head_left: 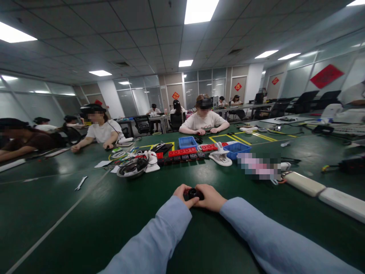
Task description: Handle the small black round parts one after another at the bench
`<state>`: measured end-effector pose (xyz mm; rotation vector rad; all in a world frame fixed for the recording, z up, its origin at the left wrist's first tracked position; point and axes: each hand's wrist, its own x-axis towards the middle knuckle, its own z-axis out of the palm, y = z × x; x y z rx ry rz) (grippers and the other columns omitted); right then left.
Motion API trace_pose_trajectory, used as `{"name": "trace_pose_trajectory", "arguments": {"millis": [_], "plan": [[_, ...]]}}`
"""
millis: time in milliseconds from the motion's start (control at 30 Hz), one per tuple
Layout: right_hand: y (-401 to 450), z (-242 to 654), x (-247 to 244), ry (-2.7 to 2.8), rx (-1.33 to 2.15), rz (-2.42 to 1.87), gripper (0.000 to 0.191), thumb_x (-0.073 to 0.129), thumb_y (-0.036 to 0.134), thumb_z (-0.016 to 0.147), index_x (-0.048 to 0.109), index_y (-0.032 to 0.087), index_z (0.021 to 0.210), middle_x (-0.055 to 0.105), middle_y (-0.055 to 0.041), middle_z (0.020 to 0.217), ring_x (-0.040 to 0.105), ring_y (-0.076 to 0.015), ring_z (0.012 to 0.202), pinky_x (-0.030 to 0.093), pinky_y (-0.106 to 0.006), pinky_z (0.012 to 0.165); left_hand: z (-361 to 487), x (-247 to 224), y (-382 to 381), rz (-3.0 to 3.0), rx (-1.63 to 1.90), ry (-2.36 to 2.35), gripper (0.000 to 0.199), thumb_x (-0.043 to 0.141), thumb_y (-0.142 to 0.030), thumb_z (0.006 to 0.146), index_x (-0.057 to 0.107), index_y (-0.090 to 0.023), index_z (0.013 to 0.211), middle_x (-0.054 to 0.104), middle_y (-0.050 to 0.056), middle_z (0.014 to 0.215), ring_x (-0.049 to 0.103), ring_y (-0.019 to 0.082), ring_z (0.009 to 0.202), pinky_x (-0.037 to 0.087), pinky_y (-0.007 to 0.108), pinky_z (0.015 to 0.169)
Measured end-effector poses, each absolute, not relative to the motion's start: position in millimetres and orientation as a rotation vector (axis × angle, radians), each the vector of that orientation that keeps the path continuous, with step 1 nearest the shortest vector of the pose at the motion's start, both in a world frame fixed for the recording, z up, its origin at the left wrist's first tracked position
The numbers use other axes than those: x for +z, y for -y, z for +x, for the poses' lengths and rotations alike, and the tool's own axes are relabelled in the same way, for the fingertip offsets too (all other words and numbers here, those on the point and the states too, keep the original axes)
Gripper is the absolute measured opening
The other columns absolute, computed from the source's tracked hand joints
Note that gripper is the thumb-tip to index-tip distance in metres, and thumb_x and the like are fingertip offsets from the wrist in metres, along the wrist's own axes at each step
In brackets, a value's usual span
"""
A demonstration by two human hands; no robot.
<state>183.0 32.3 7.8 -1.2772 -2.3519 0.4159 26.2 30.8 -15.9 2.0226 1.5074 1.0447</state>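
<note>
While two bare hands met at the middle of a smooth, dark green counter (pixel 108 224), pale blue cloth sleeves (pixel 148 239) reached in from below. From left to right, a slim, shiny metal wrench (pixel 81 183) lay alone beside a straight pale line (pixel 61 220). Next came a rounded bowl (pixel 131 175) heaped with thin dark cables (pixel 137 164), and a glossy white clamp-like piece (pixel 152 163) just beside it. The left hand (pixel 181 192) curled its fingers and thumb around a small black device (pixel 193 193), which had a round, dark, ring-like top; the right hand (pixel 211 197) gripped its other side. The device sat between the two hands, in front of a row of squarish red blocks (pixel 182 152); whether it touched the counter could not be told. Farther right were a second white clamp-like piece (pixel 221 156) with a rounded base, and long, smooth, round-cornered pale bars (pixel 305 183) laid end to end.

Counted left to right: one wrench, one bowl, two white clamp-like pieces, one black device, two blue plastic trays (pixel 188 146) and two pale bars. The red blocks were too small to count surely. Across the counter, a person (pixel 203 121) in a white top sat facing the hands.
</note>
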Motion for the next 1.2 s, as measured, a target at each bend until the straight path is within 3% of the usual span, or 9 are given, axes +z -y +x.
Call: {"name": "trace_pose_trajectory", "arguments": {"millis": [133, 233, 367, 567, 767, 1067, 1200], "plan": [[-38, 192, 9, 2.353, 0.662, -1.101, 0.065, 0.064, 0.049, 0.059, 0.047, 0.017, 0.113, 0.057, -0.0061, 0.095, 0.052, -0.0203, 0.084, 0.039, -0.031, 0.072, 21, -19, -35, 2.083, 1.066, -1.411, 0.035, 0.067, -0.028, 0.057, 0.054, -0.019, 0.088, 0.054, 0.002, 0.086, 0.051, 0.017, 0.080, 0.043, 0.030, 0.072], [-40, 197, 9, 2.238, 0.871, -1.071, 0.054, 0.050, 0.044, 0.076, 0.040, 0.013, 0.119, 0.056, -0.0072, 0.094, 0.052, -0.0170, 0.080, 0.041, -0.030, 0.070, 16, -19, -37, 2.140, 1.049, -1.384, 0.050, 0.070, -0.028, 0.054, 0.052, -0.018, 0.100, 0.054, 0.003, 0.090, 0.050, 0.018, 0.082, 0.042, 0.032, 0.076], [-31, 192, 14, 2.166, 0.732, -1.160, 0.050, 0.051, 0.042, 0.075, 0.044, 0.013, 0.115, 0.055, -0.0083, 0.095, 0.051, -0.0180, 0.081, 0.041, -0.031, 0.072, 13, -22, -38, 2.263, 0.959, -1.399, 0.062, 0.074, -0.030, 0.046, 0.053, -0.022, 0.104, 0.055, 0.003, 0.094, 0.050, 0.022, 0.089, 0.040, 0.035, 0.081], [-12, 177, 23, 2.269, 0.370, -1.220, 0.033, 0.061, 0.036, 0.068, 0.055, 0.019, 0.095, 0.054, -0.0055, 0.092, 0.049, -0.0202, 0.089, 0.038, -0.032, 0.078, 12, -28, -43, 2.438, 0.804, -1.430, 0.033, 0.066, -0.031, 0.054, 0.062, -0.021, 0.085, 0.059, 0.004, 0.086, 0.052, 0.023, 0.084, 0.041, 0.033, 0.077], [-14, 178, 23, 2.108, 0.330, -1.120, 0.031, 0.060, 0.032, 0.069, 0.052, 0.019, 0.096, 0.053, -0.0051, 0.092, 0.049, -0.0191, 0.089, 0.039, -0.031, 0.078, 14, -25, -43, 2.464, 0.757, -1.477, 0.034, 0.066, -0.037, 0.056, 0.062, -0.017, 0.084, 0.059, 0.006, 0.081, 0.053, 0.023, 0.077, 0.042, 0.033, 0.070], [-40, 190, 2, 1.780, 0.453, -1.181, 0.038, 0.055, 0.017, 0.063, 0.043, 0.018, 0.099, 0.050, -0.0052, 0.096, 0.048, -0.0187, 0.090, 0.039, -0.032, 0.079, 14, -24, -43, 2.320, 0.782, -1.599, 0.035, 0.068, -0.034, 0.057, 0.062, -0.017, 0.087, 0.060, 0.005, 0.078, 0.054, 0.022, 0.075, 0.041, 0.034, 0.071], [-43, 190, -2, 1.810, 0.440, -1.180, 0.022, 0.050, 0.015, 0.063, 0.043, 0.018, 0.084, 0.049, -0.0033, 0.086, 0.048, -0.0168, 0.081, 0.039, -0.030, 0.073, 14, -24, -42, 2.260, 0.792, -1.633, 0.041, 0.068, -0.033, 0.055, 0.060, -0.018, 0.093, 0.060, 0.005, 0.079, 0.054, 0.020, 0.072, 0.043, 0.033, 0.069]]}}
